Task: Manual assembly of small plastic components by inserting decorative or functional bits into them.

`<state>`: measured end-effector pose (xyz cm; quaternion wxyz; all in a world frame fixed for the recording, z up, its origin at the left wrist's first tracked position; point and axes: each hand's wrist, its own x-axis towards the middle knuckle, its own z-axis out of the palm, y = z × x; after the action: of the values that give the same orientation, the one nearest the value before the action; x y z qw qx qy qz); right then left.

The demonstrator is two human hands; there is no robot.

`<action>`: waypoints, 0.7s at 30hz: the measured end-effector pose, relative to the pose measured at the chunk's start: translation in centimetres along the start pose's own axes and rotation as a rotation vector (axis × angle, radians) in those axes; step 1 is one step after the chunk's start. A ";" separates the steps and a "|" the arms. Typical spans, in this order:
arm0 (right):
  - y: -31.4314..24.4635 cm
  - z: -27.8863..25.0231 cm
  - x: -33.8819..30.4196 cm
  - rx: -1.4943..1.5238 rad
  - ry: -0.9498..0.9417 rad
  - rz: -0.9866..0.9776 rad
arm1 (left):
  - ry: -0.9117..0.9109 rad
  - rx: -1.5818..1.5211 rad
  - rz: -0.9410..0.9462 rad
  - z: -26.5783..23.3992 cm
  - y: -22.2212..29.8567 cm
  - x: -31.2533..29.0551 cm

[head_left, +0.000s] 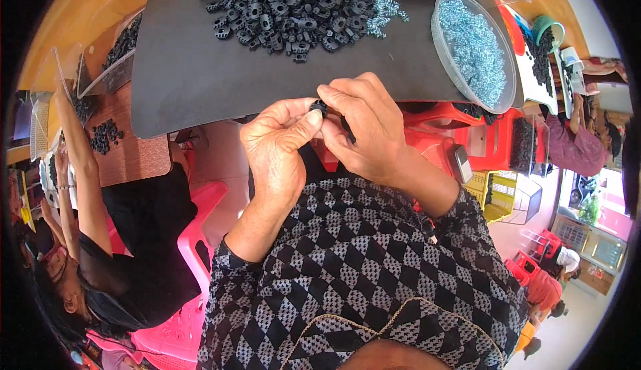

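Observation:
Just in front of the table edge, my left hand pinches a small black plastic part between thumb and fingertips. My right hand closes on the same part from the other side, its thumb and index finger near the top of it. Something dark shows beneath my right fingers, too covered to make out. Beyond my hands a heap of similar black plastic parts lies on the dark table mat. A small pile of light blue metal springs touches the heap's right side.
A round clear tub full of springs stands at the table's right edge. Red stools and a yellow crate are on the right. A co-worker in black sits on a pink chair at left, beside a brown table.

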<state>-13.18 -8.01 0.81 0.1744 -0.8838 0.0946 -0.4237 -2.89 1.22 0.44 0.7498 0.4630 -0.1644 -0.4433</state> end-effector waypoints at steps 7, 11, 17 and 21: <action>1.1 0.8 -0.6 0.036 0.051 -0.012 | 0.039 0.025 0.021 -0.1 -0.8 0.1; 1.4 0.5 -0.6 0.097 0.000 0.020 | 0.020 0.009 0.006 -0.3 -1.1 0.3; 1.1 0.2 -0.4 0.106 -0.090 0.060 | -0.050 0.061 0.005 -1.0 -0.4 0.3; 0.8 0.5 -0.5 0.041 -0.084 0.101 | -0.021 0.007 -0.012 -0.9 -0.6 0.6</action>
<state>-13.14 -8.48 -0.18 0.2177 -0.8911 0.1231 -0.3788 -2.28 1.14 -0.67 0.7437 0.4617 -0.1710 -0.4522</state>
